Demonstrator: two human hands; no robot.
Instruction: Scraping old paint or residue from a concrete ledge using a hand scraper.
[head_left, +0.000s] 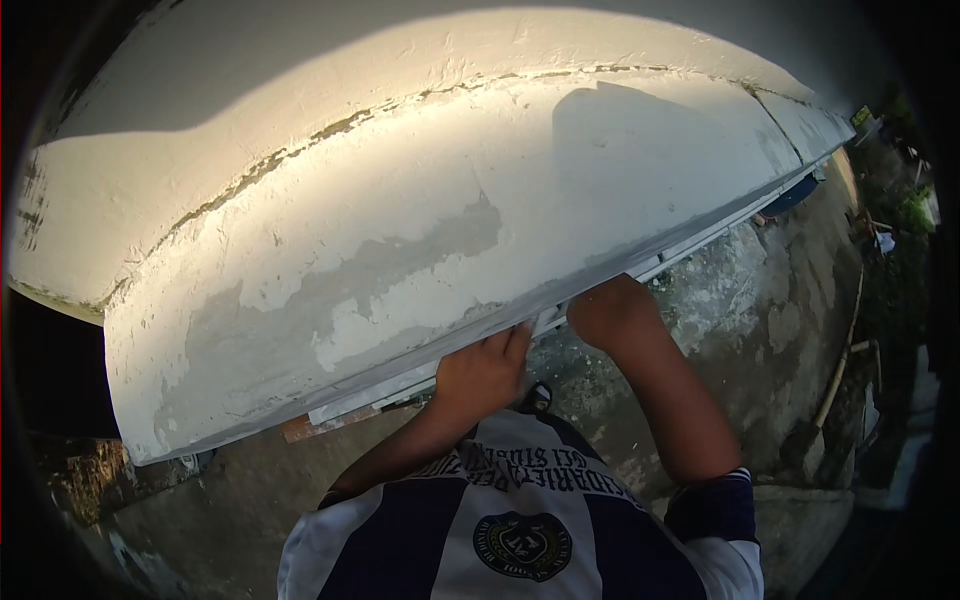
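Note:
Before me is a concrete ledge (405, 285) with flaking white paint and bare grey patches. My left hand (484, 367) is at its front edge, back of the hand up, one finger extended along the underside of the rim. Just to the right, my right hand (615, 311) is bent at the wrist, its fingers hidden beyond the rim. A pale strip (551, 321) shows between the two hands, below the edge. What either hand holds, if anything, is out of sight.
A crack runs along the back of the ledge, where the white wall (360, 82) rises. Below lies a stained concrete floor (720, 360), with a dark shoe (537, 396) on it. Under the ledge is a reddish-brown block (300, 429). A long pole (840, 367) stands at right.

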